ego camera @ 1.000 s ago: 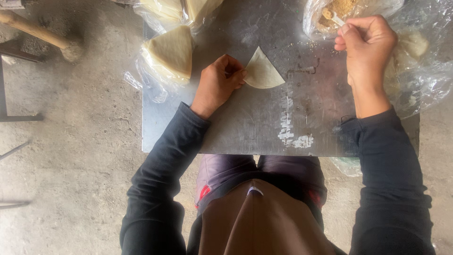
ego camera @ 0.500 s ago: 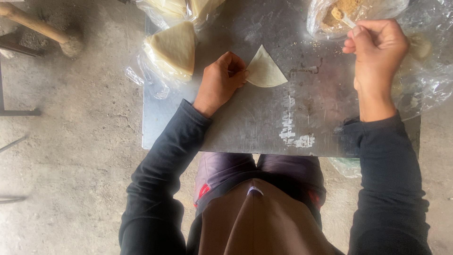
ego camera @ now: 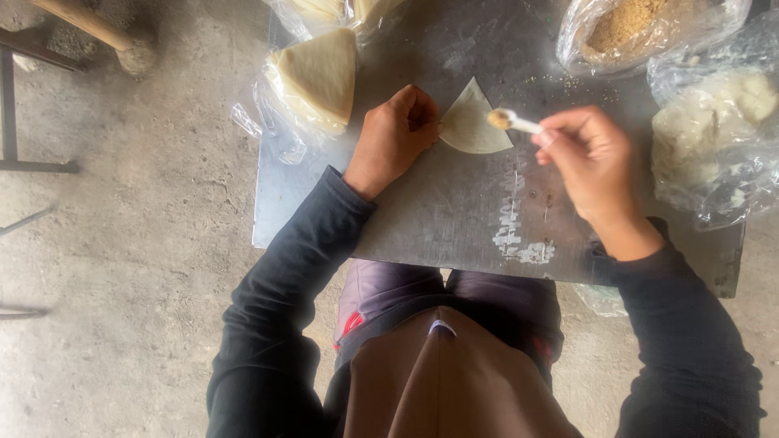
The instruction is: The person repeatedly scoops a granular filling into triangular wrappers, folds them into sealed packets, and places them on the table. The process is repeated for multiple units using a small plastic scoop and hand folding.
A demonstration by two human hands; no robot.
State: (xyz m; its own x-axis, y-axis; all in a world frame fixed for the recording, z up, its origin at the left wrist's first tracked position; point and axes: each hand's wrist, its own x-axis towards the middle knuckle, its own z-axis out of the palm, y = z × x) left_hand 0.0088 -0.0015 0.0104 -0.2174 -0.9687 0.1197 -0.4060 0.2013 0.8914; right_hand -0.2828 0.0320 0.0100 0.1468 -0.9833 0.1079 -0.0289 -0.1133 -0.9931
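Observation:
A pale quarter-round dough sheet [ego camera: 471, 130] lies flat on a grey metal tabletop [ego camera: 454, 219]. My left hand [ego camera: 395, 136] presses its fingertips on the sheet's left edge. My right hand [ego camera: 588, 154] pinches a small white spoon [ego camera: 511, 121] loaded with brown crumbly filling, held just over the sheet's right side. A clear bag of the same brown filling [ego camera: 633, 28] sits at the far right of the table.
A plastic bag with a stack of pale wedge-shaped dough sheets [ego camera: 316, 77] lies left of my left hand. A bag of white lumpy material [ego camera: 718, 138] sits at the right edge. A wooden stick [ego camera: 89, 28] and a dark frame [ego camera: 16, 113] stand on the concrete floor at left.
My right hand has come down from the filling bag toward the dough sheet, carrying the filled spoon. My left hand stays on the sheet's edge.

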